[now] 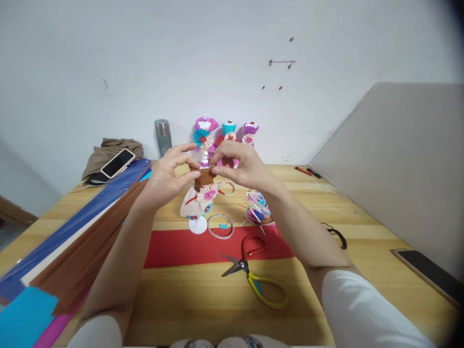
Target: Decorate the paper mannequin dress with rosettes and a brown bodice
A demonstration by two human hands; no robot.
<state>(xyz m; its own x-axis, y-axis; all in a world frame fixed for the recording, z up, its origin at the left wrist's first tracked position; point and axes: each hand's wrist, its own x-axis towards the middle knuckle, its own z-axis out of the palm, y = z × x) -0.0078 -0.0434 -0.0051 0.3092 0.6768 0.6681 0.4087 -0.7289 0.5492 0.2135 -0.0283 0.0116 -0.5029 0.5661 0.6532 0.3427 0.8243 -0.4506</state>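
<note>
A miniature dress form (205, 180) stands on a round white base, wearing a brown paper bodice, a pale skirt and a pleated rosette with a pink centre. My left hand (170, 175) pinches the upper left edge of the bodice between thumb and fingers. On the opposite side, my right hand (243, 163) grips the bodice's upper right edge with thumb and forefinger. The form's white, knobbed top shows between both hands. Scissors (242, 266) with one red and one yellow handle lie open in front, partly on a red paper strip (170, 249).
Rolls of tape (221, 227) and a pile of paper scraps (258, 208) lie near the form. Several decorated forms (205, 130) and a flask (163, 137) stand by the wall. Coloured paper sheets (87, 251) cover the left side; a phone (427, 273) lies at right.
</note>
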